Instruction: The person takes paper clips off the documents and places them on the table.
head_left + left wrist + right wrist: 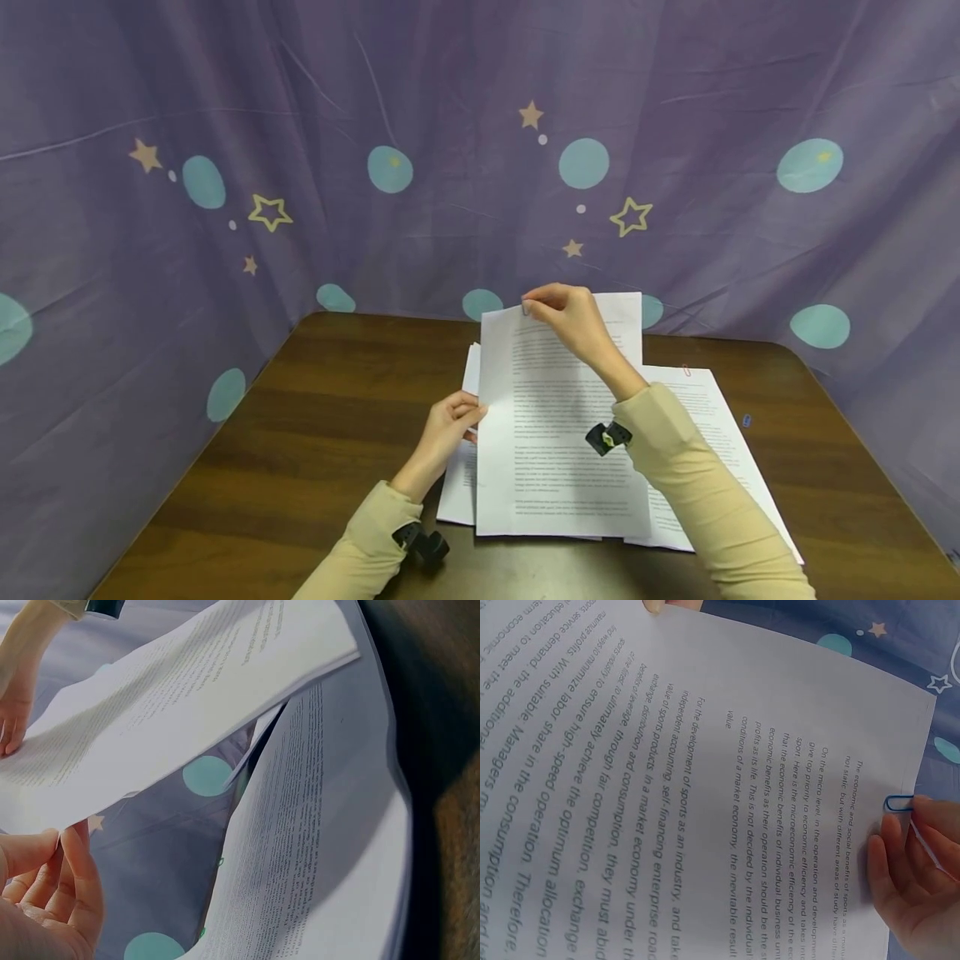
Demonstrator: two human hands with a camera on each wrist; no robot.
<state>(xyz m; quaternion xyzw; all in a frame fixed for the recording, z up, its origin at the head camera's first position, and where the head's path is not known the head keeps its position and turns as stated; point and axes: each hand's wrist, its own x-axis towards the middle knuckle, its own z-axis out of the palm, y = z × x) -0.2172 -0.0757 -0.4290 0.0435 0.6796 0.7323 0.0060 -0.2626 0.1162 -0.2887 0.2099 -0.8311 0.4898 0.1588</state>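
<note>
Printed sheets of paper [555, 483] are held up off the table, text side facing the head camera. My left hand [446, 433] pinches their left edge between thumb and fingers; in the left wrist view that hand [56, 892] is at the sheets' edge. At the top edge, my right hand [572, 321] pinches a blue paper clip [897, 803] between thumb and fingertips. The right wrist view shows the clip lying over the paper's edge, with this hand [922, 877] beside it. How many sheets it spans cannot be told.
More printed paper [456, 496] lies under the raised sheets on the left. Another printed stack [738, 467] lies on the right, with a red paper clip [686, 370] at its top edge. A small blue clip [746, 421] rests on the wooden table [300, 467]. A purple curtain [450, 75] hangs behind.
</note>
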